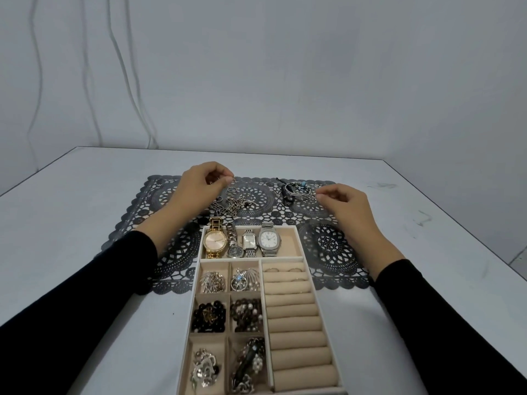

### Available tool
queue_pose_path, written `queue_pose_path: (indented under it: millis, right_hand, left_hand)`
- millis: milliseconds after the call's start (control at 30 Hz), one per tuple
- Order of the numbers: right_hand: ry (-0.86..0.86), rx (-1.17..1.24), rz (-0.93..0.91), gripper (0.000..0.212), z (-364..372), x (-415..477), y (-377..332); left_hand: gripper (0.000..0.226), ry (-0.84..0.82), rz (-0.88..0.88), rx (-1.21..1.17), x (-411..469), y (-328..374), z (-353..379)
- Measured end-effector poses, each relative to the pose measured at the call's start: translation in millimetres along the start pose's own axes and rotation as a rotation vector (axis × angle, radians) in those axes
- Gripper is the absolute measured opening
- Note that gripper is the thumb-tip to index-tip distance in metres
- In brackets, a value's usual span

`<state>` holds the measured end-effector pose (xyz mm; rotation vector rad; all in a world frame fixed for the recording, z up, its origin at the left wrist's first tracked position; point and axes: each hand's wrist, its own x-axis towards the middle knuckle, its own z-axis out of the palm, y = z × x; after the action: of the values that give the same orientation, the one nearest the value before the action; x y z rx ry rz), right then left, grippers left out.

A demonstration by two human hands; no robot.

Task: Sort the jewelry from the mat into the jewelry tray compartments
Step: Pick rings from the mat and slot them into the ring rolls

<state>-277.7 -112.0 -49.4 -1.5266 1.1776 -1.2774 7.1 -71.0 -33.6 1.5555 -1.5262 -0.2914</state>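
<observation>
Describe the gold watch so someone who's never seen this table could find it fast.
Look at the beige jewelry tray on the white table. Its farthest, widest compartment holds four watches side by side. The gold watch is leftmost, the only gold one among silver neighbours.

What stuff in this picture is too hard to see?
Head view only:
- Small silver piece pinched by the left hand: too small to identify.
- Right hand: whether its curled fingers hold anything, unclear.
- Chains on the mat: partly hidden behind the left hand.
- Tray: near end cut off by the bottom edge.
</observation>
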Motion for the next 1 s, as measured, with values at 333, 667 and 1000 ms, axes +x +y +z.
queue_pose_path:
  millis: [333,667,1000]
  right_hand:
    - [-0.039,0.28,0.012,0.014,4,-45,-29]
    - [-0.11,0.248,-0.06,0.011,-4,-101,-44]
    - [-0.304,0.138,-0.082,0.009,-16,-136,-45]
  left_hand:
    - [0.006,0.066,0.034,-0.169,-43,25,-12]
    - [0.01,0.062,0.047,-0.351,-99,52,-16]
    - [0.009,0.111,0.111,-0.426,-122,73,-14]
